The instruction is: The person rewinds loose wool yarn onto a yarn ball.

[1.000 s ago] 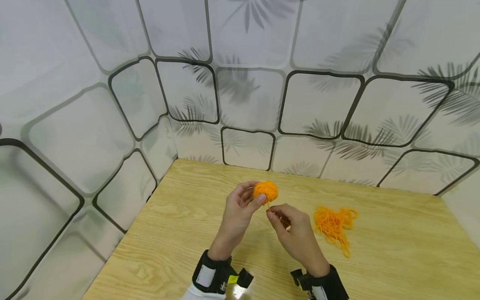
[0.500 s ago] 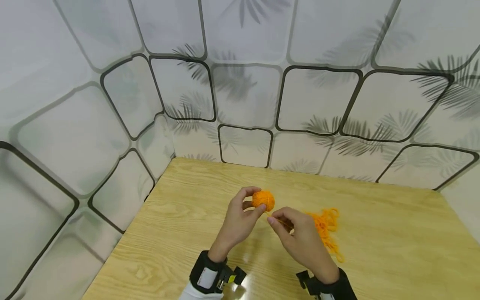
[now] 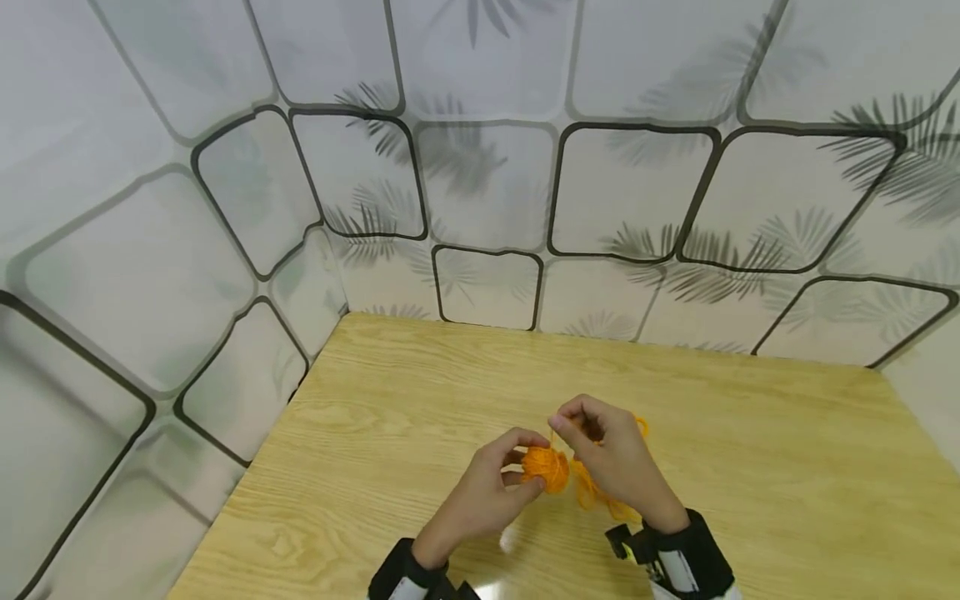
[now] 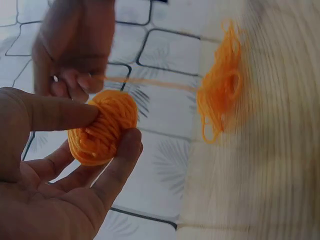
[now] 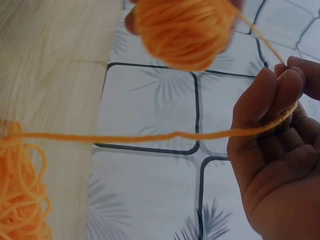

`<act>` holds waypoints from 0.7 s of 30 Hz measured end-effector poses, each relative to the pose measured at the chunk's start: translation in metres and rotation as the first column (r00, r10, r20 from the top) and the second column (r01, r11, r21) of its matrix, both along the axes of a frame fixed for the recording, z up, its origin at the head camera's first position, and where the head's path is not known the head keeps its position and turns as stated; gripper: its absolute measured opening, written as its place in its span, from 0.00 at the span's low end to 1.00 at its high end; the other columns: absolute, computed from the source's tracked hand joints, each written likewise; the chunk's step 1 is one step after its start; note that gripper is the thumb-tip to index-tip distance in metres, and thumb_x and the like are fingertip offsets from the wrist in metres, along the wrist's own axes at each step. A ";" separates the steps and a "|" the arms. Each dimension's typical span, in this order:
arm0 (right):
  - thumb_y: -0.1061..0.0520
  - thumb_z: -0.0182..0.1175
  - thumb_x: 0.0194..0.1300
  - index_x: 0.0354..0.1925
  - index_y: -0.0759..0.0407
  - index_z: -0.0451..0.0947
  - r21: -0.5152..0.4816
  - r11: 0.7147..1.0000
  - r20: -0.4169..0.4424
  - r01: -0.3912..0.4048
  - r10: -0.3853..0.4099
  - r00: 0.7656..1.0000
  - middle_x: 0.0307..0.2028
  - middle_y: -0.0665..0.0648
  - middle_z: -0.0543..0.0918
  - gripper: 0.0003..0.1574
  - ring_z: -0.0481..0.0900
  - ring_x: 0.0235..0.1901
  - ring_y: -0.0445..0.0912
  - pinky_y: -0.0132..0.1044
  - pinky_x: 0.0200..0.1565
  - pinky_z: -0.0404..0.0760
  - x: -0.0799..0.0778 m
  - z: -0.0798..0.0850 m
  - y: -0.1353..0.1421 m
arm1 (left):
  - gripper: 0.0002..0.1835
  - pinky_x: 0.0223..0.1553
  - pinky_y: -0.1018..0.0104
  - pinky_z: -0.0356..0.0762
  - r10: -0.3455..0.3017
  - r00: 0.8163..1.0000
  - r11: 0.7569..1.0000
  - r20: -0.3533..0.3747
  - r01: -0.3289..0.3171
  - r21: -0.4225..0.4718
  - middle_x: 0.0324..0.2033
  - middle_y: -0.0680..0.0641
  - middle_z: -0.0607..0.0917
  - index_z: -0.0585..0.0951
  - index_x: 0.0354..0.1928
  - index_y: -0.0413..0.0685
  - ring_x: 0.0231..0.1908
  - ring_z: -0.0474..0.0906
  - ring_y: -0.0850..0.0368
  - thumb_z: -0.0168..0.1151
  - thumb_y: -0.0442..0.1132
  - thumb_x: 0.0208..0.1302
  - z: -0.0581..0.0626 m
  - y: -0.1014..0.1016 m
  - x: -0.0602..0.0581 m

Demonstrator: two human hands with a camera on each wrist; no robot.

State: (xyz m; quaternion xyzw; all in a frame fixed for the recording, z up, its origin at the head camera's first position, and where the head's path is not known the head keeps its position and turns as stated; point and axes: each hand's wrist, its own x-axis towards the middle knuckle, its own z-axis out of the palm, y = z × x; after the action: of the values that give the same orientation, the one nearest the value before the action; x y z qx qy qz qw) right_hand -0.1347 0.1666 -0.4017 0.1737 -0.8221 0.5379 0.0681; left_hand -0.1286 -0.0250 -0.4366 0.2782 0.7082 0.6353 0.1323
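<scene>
An orange ball of yarn (image 3: 546, 469) is gripped between the thumb and fingers of my left hand (image 3: 487, 492), held above the table. In the left wrist view the wound strands of the yarn ball (image 4: 107, 127) show between thumb and fingertips. My right hand (image 3: 618, 454) is just right of the ball and slightly higher, pinching the yarn strand (image 5: 262, 37) that leads off the ball. From those fingers the strand runs across the palm to a loose heap of orange yarn (image 5: 20, 195) on the table. In the head view my right hand partly covers that heap.
The light wood table (image 3: 420, 383) reaches back to a wall covering (image 3: 487, 192) printed with dark outlines and leaves. Another patterned wall (image 3: 142, 283) borders the table's left side. Each wrist wears a black strap (image 3: 693, 550) with a small camera.
The left hand and ball have moved nearer and a little right. The right hand has risen from below the ball to above its right side, still pinching the strand. The head view has shifted slightly.
</scene>
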 end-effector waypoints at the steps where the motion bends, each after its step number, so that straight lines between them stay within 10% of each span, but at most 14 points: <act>1: 0.50 0.55 0.65 0.36 0.52 0.76 0.003 1.000 -0.007 -0.011 0.011 1.000 0.23 0.50 0.75 0.08 0.70 0.17 0.44 0.37 0.20 0.74 -0.003 -0.003 0.002 | 0.18 0.43 0.63 0.76 -0.030 0.999 0.999 0.038 0.028 0.038 0.54 0.46 0.71 0.69 0.55 0.48 0.49 0.73 0.52 0.56 0.35 0.63 0.002 0.000 0.003; 9: 0.53 0.54 0.66 0.36 0.52 0.76 -0.026 0.998 0.042 -0.065 0.066 0.997 0.27 0.53 0.76 0.06 0.71 0.20 0.45 0.37 0.22 0.74 -0.009 -0.028 0.001 | 0.22 0.50 0.55 0.72 -0.118 0.966 0.941 0.229 0.035 0.335 0.53 0.38 0.70 0.67 0.55 0.35 0.52 0.72 0.46 0.59 0.32 0.59 0.016 -0.004 0.015; 21: 0.57 0.51 0.68 0.45 0.45 0.74 0.173 0.984 -0.129 0.032 -0.009 0.992 0.20 0.41 0.69 0.10 0.64 0.17 0.35 0.30 0.19 0.68 0.021 -0.039 -0.022 | 0.22 0.50 0.55 0.73 0.172 0.951 0.905 0.259 -0.256 0.340 0.52 0.39 0.70 0.70 0.54 0.42 0.50 0.72 0.44 0.63 0.37 0.57 0.024 0.001 0.009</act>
State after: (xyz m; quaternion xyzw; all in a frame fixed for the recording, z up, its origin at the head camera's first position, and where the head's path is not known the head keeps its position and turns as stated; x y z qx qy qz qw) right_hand -0.1141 0.1448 -0.4407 0.2045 -0.8618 0.4509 0.1106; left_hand -0.1193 -0.0240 -0.4129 0.1453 0.5831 0.7947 0.0853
